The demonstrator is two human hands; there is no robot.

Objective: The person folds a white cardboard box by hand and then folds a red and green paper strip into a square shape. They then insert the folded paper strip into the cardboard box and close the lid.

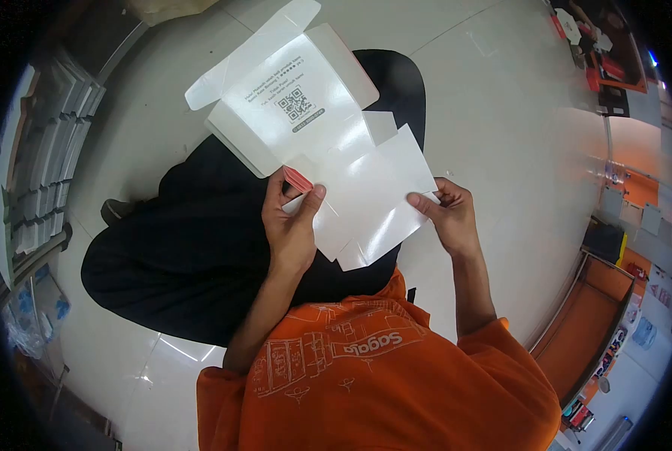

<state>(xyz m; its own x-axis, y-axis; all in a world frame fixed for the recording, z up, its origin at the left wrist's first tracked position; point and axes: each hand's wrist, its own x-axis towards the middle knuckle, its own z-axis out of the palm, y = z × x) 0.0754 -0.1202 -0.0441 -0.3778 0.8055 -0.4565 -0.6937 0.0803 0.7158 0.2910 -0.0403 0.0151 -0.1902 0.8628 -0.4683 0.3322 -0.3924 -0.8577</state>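
A flat cardboard box blank [377, 192], glossy white inside, lies opened out over my lap. Its upper panel carries grey printed text and a QR code [295, 105], and several side flaps stand partly folded. My left hand [289, 229] is closed on the left edge, thumb on top, beside a small folded flap [298, 179] that shows red. On the opposite edge, my right hand [453, 218] pinches the panel between the thumb above and fingers mostly hidden beneath.
I sit on a shiny tiled floor [501, 143], legs in black. Stacks of flat white sheets [43, 150] fill a shelf at left, above a clear plastic bag [31, 323]. An orange-lined cabinet [584, 323] stands at right. A brown object [171, 9] lies at the top.
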